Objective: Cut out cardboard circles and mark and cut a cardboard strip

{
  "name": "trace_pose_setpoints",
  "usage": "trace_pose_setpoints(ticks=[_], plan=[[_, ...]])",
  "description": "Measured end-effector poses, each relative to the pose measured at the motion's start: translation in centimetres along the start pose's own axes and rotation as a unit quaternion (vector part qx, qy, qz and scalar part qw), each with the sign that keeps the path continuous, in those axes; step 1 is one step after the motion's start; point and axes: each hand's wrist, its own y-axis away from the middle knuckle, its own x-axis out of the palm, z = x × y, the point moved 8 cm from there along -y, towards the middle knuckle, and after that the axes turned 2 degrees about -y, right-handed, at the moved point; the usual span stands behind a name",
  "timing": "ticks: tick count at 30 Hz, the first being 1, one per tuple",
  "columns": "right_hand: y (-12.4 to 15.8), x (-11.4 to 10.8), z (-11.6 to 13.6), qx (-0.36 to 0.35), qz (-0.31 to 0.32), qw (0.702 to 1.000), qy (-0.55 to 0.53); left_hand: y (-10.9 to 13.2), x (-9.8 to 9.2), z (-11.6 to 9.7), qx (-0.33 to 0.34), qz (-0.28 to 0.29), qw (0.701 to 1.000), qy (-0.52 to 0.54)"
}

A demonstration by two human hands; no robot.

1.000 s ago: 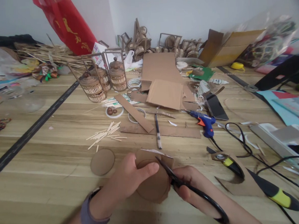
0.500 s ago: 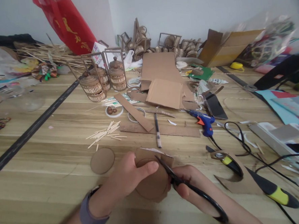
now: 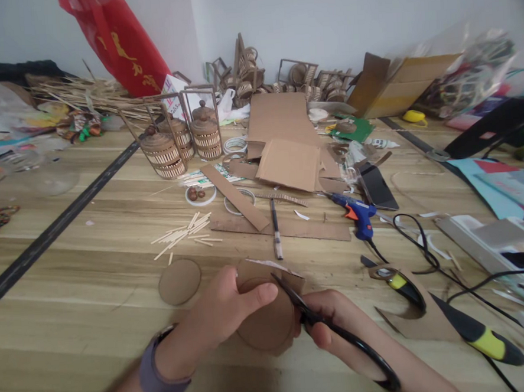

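My left hand (image 3: 225, 313) pinches a brown cardboard piece (image 3: 267, 323) with a round outline, thumb on top. Black scissors (image 3: 336, 330) are gripped by my right hand (image 3: 336, 324), and their blades bite into the cardboard's upper right edge. A finished cardboard disc (image 3: 179, 281) lies flat on the wooden table (image 3: 73, 302) just left of my left hand. A purple band sits on my left wrist.
Loose wooden sticks (image 3: 185, 233), a pen (image 3: 276, 227), cardboard strips and sheets (image 3: 289, 162) lie ahead. A blue glue gun (image 3: 357, 212), phone (image 3: 378, 184), yellow-black pliers (image 3: 474, 331) and cables are at right. Woven lantern models (image 3: 174, 145) and a red bag (image 3: 117, 42) stand behind.
Almost nothing differs: both hands keep their hold, and the cardboard piece and scissors have shifted only slightly.
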Motion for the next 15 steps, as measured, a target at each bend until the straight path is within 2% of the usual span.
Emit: trace_pose_setpoints(ticks=[7,11,15], plan=[[-0.02,0.13,0.0,0.001,0.007,1.0,0.002,0.06,0.19,-0.21,-0.009,0.007,1.0,-0.022],[-0.01,-0.11,-0.2,0.007,0.001,1.0,0.026,0.22,0.38,-0.86,0.017,0.022,1.0,-0.01],[0.05,-0.04,-0.18,0.008,0.006,0.999,0.039,0.26,-0.32,-0.11,-0.01,-0.018,0.999,-0.032]])
